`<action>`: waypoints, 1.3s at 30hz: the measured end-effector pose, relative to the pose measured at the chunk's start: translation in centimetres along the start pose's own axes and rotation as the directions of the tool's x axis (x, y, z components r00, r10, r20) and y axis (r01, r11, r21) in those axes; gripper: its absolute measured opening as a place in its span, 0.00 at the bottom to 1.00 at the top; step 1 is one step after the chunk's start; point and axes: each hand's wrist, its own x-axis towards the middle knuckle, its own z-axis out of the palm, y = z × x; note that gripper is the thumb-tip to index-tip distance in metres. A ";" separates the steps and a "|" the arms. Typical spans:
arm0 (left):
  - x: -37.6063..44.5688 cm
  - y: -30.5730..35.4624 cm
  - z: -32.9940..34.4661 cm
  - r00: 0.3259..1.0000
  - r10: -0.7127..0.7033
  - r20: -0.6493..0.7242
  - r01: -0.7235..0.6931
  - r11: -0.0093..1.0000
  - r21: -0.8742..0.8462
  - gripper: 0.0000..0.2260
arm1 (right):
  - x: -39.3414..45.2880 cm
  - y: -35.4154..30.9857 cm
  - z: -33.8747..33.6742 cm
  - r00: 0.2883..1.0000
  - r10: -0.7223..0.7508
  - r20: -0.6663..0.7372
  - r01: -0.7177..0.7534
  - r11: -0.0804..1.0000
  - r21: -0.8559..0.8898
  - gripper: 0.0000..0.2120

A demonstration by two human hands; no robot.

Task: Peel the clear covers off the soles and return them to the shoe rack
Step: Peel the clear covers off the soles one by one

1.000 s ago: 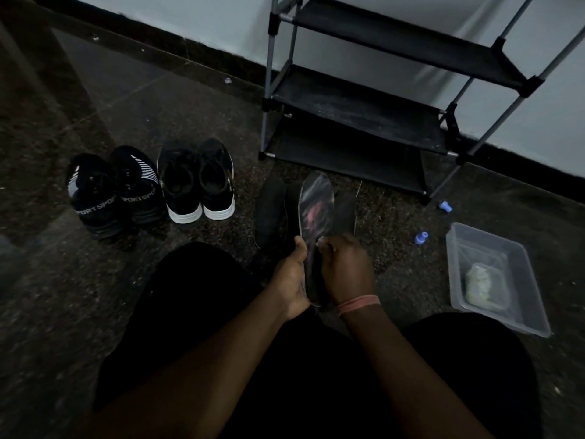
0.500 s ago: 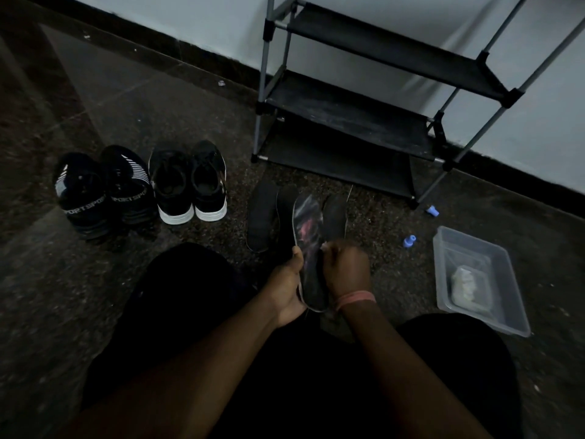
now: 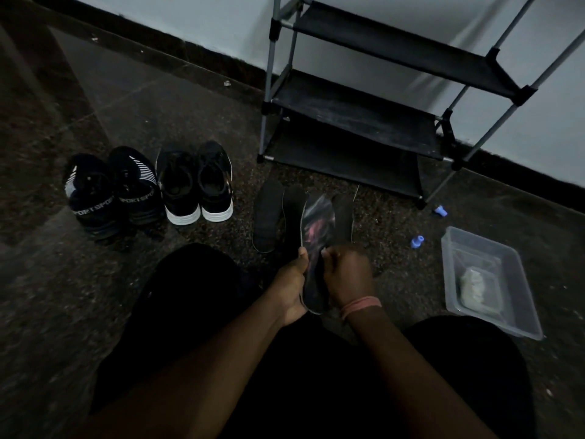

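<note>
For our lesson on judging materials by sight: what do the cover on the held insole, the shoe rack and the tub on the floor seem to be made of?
Cover on the held insole: thin clear plastic film, glossy; it catches light.
Shoe rack: grey tubes, probably metal, with matte black shelves, likely fabric; dark joints look plastic.
Tub: translucent rigid plastic; the floor shows through its walls.

— What's on the floor to my left?
— Two pairs: the dark sport shoes [image 3: 110, 191], and just beside them my black sneakers [image 3: 194, 185] with white soles, heels toward me.
— And to my right?
— A clear plastic tub [image 3: 519, 318] holding something pale and crumpled, with two small blue caps [image 3: 417, 241] nearby.
</note>
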 end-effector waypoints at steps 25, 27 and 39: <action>-0.2 0.2 0.1 0.993 0.021 0.116 -0.019 1.000 -0.020 0.28 | -0.2 -1.1 -0.6 0.998 -0.042 -0.053 0.049 0.989 0.140 0.05; -0.4 -0.1 0.0 0.991 0.005 0.133 -0.001 0.999 -0.035 0.27 | 0.0 -1.0 -0.5 0.998 -0.013 -0.057 0.019 0.994 0.105 0.05; 0.0 0.6 0.3 0.991 -0.038 0.132 0.057 0.988 -0.145 0.27 | -0.8 -1.3 -0.8 0.996 -0.084 -0.018 0.085 0.994 0.068 0.05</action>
